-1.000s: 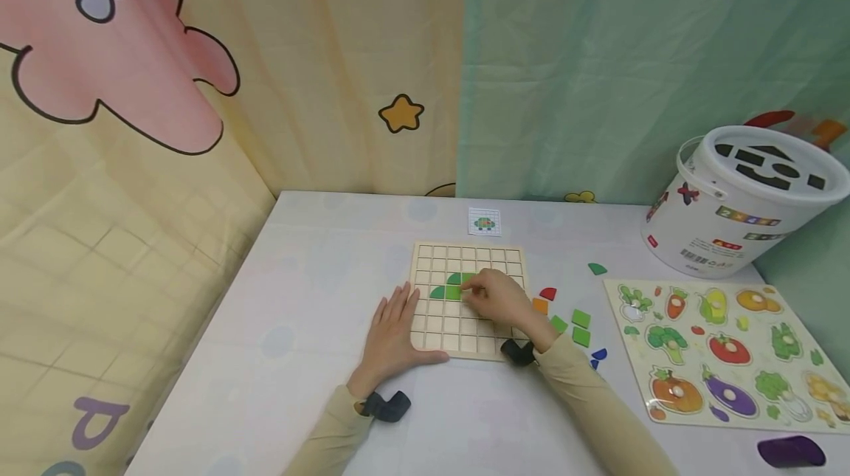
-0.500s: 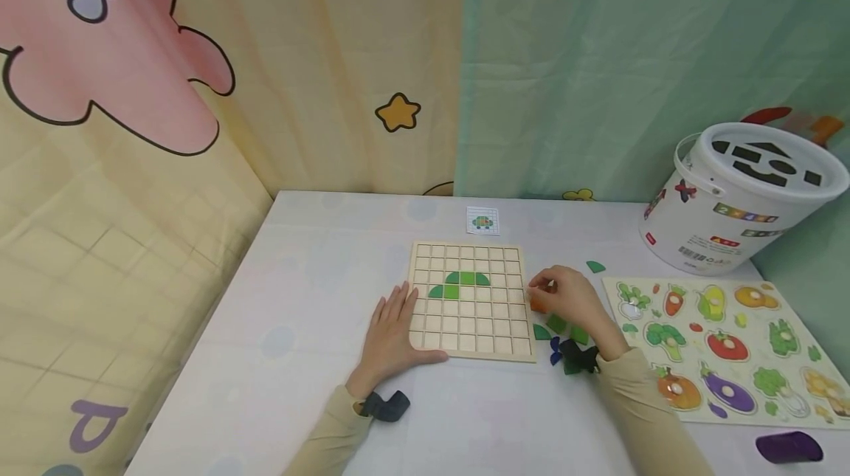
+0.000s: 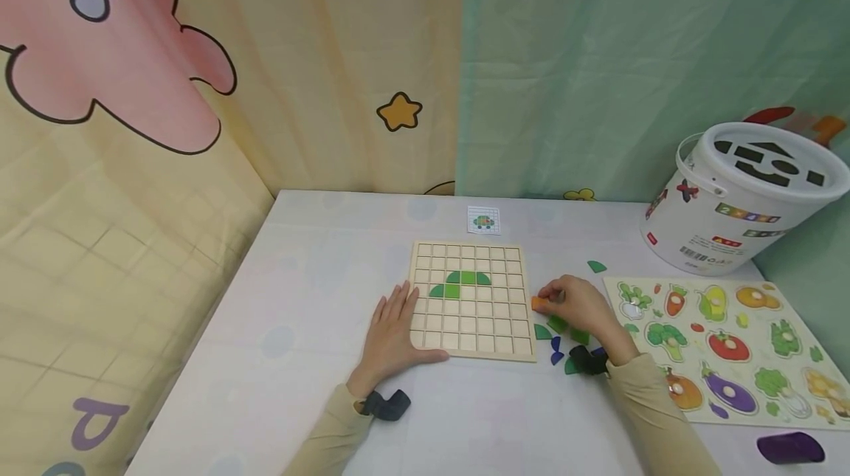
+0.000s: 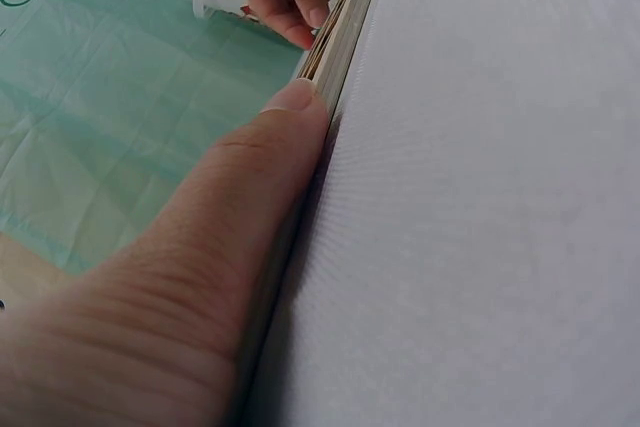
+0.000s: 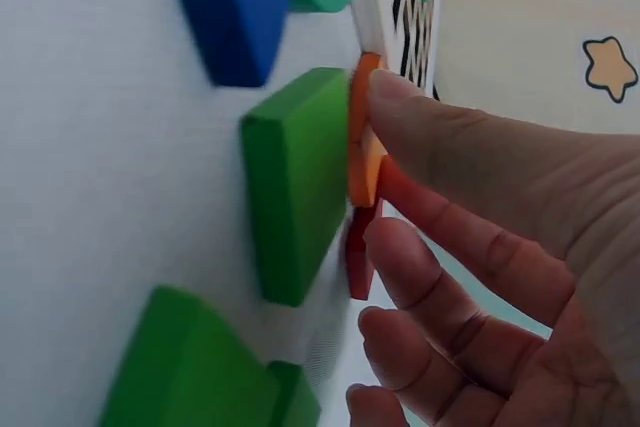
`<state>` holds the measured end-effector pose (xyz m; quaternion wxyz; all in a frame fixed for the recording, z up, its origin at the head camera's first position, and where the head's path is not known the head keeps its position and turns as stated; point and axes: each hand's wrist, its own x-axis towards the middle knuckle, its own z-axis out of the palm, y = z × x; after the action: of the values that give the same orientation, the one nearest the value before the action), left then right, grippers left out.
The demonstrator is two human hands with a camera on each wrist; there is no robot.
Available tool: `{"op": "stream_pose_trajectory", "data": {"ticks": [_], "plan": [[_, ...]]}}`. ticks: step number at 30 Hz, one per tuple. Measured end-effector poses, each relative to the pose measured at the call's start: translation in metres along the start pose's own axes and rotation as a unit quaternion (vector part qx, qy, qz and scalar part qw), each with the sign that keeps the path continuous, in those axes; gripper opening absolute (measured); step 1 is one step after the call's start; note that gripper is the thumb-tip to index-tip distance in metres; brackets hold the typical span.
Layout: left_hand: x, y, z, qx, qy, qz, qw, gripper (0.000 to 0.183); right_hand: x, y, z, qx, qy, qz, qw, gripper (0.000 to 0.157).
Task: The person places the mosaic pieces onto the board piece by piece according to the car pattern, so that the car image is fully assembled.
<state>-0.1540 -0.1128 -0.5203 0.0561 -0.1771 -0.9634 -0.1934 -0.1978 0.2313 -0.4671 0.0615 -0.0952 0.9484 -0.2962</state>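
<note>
My right hand (image 3: 574, 305) is at the board's right edge, thumb and forefinger pinching an orange square tile (image 3: 538, 303). The right wrist view shows the thumb (image 5: 430, 117) on the orange tile (image 5: 364, 137), with a red piece (image 5: 362, 252) just below. My left hand (image 3: 393, 330) lies spread at the left edge of the wooden grid board (image 3: 473, 344), its thumb (image 4: 270, 137) along the near edge. On the board sit two green squares (image 3: 468, 278) side by side diagonally and several green quarter-circles (image 3: 483, 280).
Loose green squares (image 3: 580, 336), blue pieces (image 3: 556, 350) and green quarter-circles (image 3: 596, 266) lie right of the board. A picture card (image 3: 483, 221) is behind it. Farther right are a vegetable puzzle (image 3: 693, 336), a white bucket (image 3: 724, 232) and a purple object (image 3: 790, 449).
My right hand has moved from over the board to the orange tile on the right. A green quarter-circle now shows on the board where the hand was. The left hand stays still.
</note>
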Motion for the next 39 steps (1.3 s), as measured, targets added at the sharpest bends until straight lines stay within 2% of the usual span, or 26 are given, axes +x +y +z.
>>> {"op": "stream_pose_trajectory", "data": {"ticks": [8,14,23,29,39], "plan": [[0.0,0.0,0.001,0.004,0.003,0.001,1.0,0.121,-0.004,0.004,0.002,-0.001,0.008,-0.017,1.0,0.017],[0.0,0.0,0.002,0.005,-0.007,-0.004,1.0,0.121,-0.007,0.002,0.002,0.01,0.013,-0.029,0.999,0.019],[0.0,0.001,-0.002,0.002,-0.003,-0.003,1.0,0.121,-0.004,-0.004,0.003,0.023,0.044,-0.031,0.998,0.017],[0.0,0.001,-0.002,0.003,-0.005,-0.006,1.0,0.121,0.006,-0.023,0.009,0.048,0.077,-0.043,0.995,0.017],[0.0,0.001,-0.001,0.005,-0.008,-0.004,1.0,0.121,0.027,-0.063,0.034,0.062,0.055,-0.061,0.995,0.016]]}}
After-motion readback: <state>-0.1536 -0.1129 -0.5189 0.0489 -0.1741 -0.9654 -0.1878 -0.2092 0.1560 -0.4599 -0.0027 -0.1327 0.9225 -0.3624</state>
